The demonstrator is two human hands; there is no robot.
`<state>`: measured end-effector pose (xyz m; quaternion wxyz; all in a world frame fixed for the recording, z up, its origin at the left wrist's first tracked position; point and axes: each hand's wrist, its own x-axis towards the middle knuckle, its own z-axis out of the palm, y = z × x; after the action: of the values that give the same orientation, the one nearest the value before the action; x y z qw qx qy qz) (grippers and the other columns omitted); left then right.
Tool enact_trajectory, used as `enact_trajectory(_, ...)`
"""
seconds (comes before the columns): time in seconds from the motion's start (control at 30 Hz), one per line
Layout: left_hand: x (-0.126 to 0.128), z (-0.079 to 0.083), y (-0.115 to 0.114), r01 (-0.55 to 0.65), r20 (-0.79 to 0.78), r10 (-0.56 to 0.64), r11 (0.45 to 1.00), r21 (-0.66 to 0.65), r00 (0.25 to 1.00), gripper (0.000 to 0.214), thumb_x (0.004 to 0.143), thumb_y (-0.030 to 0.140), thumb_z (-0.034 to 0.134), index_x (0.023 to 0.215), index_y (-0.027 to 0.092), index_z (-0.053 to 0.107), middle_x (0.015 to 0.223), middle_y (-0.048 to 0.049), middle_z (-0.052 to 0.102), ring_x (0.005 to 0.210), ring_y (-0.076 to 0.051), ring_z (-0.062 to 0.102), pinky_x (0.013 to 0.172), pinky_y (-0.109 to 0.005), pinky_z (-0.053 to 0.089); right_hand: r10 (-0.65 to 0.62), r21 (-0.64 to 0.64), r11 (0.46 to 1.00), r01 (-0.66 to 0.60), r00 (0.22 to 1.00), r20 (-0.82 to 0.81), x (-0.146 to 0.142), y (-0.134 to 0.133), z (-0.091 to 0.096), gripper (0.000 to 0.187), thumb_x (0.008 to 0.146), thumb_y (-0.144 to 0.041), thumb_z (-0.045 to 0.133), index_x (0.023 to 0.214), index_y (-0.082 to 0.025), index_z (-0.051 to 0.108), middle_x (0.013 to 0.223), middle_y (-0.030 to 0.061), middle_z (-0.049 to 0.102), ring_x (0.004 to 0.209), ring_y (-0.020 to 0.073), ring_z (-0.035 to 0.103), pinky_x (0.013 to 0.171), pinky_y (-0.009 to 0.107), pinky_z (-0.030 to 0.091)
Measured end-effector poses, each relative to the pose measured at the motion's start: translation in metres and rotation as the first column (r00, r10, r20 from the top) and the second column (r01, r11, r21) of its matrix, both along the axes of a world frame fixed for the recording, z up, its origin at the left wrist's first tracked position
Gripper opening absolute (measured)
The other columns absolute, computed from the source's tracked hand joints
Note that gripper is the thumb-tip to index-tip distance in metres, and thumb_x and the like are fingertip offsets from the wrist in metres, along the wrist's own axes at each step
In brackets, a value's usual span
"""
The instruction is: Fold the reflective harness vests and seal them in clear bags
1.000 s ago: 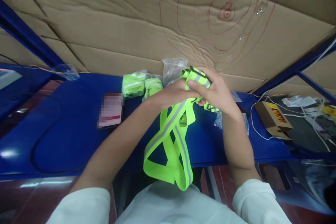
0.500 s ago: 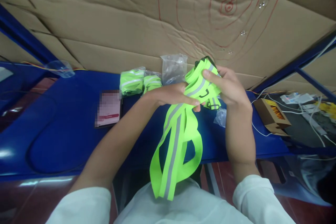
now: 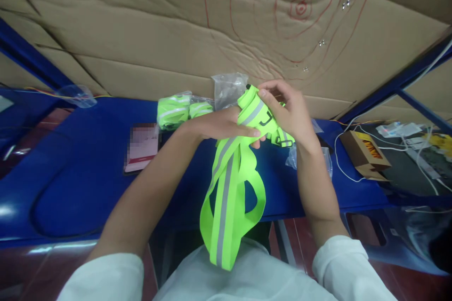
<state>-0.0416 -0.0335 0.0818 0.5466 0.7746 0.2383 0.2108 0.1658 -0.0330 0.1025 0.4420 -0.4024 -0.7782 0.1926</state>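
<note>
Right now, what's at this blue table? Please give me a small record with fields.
Left hand: holding a yellow-green strap
Right hand: holding the strap's folded upper part
Strap: grey stripe, loops hanging down
Back of table: bagged green bundles, clear bag
Far right: small cardboard box
Behind: cardboard panel with red lines

From the head, close by the near edge of the surface [image 3: 84,164], one view is aimed forward and down; cardboard [image 3: 141,23] past the far edge is included.
</note>
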Motion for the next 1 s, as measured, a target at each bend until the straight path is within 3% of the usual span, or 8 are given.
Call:
enact_trajectory(0.1,-0.001,0.002,-0.001,-0.019,0.024,0.019,1.000,-0.020,1.000,0.024,0.091,0.038,0.075,0.105,0.019,0.080,0.103,-0.0067,0.083,0.100,-0.024,0.078,0.087,-0.029,0.060,0.155,-0.059,0.987,-0.146,0.968,0.197,-0.001,-0.009,0.002,0.046,0.105,-0.062,0.050,0.110,-0.024,0.074,0.102,0.0042,0.076,0.093,0.0224,0.070,0.089,0.038,0.053)
enact_trajectory(0.17,-0.001,0.003,0.000,0.010,0.040,-0.010,1.000,0.004,0.999,0.024,0.090,0.035,0.077,0.107,0.019,0.080,0.107,-0.0070,0.083,0.105,-0.025,0.078,0.091,-0.030,0.060,0.197,-0.086,0.980,-0.179,0.939,0.283,-0.003,-0.013,0.001,0.046,0.099,-0.062,0.061,0.123,-0.024,0.072,0.108,0.0045,0.077,0.096,0.0251,0.071,0.091,0.040,0.054)
enact_trajectory(0.27,0.002,0.003,0.000,0.023,0.065,-0.021,0.999,-0.035,0.998,0.022,0.087,0.031,0.081,0.105,0.018,0.081,0.109,-0.0079,0.082,0.109,-0.025,0.077,0.096,-0.032,0.059,0.129,-0.037,0.992,-0.124,0.952,0.277,-0.008,-0.013,-0.002,0.058,0.087,-0.056,0.079,0.134,-0.024,0.067,0.123,0.0057,0.076,0.108,0.0294,0.071,0.097,0.043,0.055)
enact_trajectory(0.33,0.007,0.001,0.000,-0.053,0.121,0.075,0.983,-0.178,0.990,0.021,0.082,0.027,0.084,0.099,0.016,0.081,0.103,-0.0083,0.083,0.101,-0.024,0.078,0.093,-0.033,0.061,0.087,-0.017,0.996,-0.085,0.969,0.231,-0.010,-0.010,-0.003,0.054,0.088,-0.051,0.079,0.134,-0.026,0.066,0.128,0.0053,0.075,0.112,0.0299,0.071,0.100,0.045,0.055)
enact_trajectory(0.47,0.022,-0.010,0.000,-0.126,0.236,0.295,0.830,-0.543,0.926,0.030,0.074,0.022,0.090,0.099,0.016,0.075,0.090,-0.0071,0.081,0.082,-0.023,0.078,0.080,-0.037,0.064,-0.069,0.101,0.993,0.058,0.991,0.111,-0.005,0.000,-0.002,0.045,0.088,-0.052,0.079,0.123,-0.026,0.069,0.124,0.0063,0.075,0.114,0.0302,0.069,0.104,0.047,0.055)
enact_trajectory(0.57,0.031,-0.018,-0.001,-0.072,0.300,0.318,0.784,-0.617,0.899,0.040,0.073,0.022,0.093,0.106,0.018,0.072,0.093,-0.0049,0.079,0.078,-0.020,0.076,0.076,-0.034,0.063,-0.193,0.146,0.971,0.190,0.981,0.009,0.007,0.007,0.002,0.044,0.088,-0.058,0.076,0.117,-0.026,0.070,0.115,0.0071,0.076,0.110,0.0296,0.069,0.100,0.047,0.057)
enact_trajectory(0.8,0.032,-0.022,-0.007,-0.070,0.090,0.102,0.948,-0.310,0.991,0.034,0.080,0.040,0.088,0.104,0.018,0.077,0.088,-0.0016,0.075,0.076,-0.015,0.070,0.071,-0.025,0.055,-0.188,0.043,0.981,0.189,0.981,-0.039,0.036,0.002,0.020,0.044,0.080,-0.060,0.083,0.104,-0.024,0.074,0.098,0.0034,0.076,0.094,0.0252,0.071,0.089,0.043,0.059)
enact_trajectory(1.0,0.013,-0.027,0.010,-0.125,-0.221,0.100,0.987,-0.102,0.970,0.040,0.081,0.052,0.083,0.105,0.021,0.081,0.102,-0.0045,0.082,0.090,-0.022,0.076,0.071,-0.022,0.053,-0.159,-0.031,0.987,0.157,0.984,-0.076,0.042,-0.005,0.027,0.040,0.081,-0.056,0.085,0.101,-0.022,0.076,0.095,0.0032,0.076,0.087,0.0213,0.071,0.079,0.037,0.059)
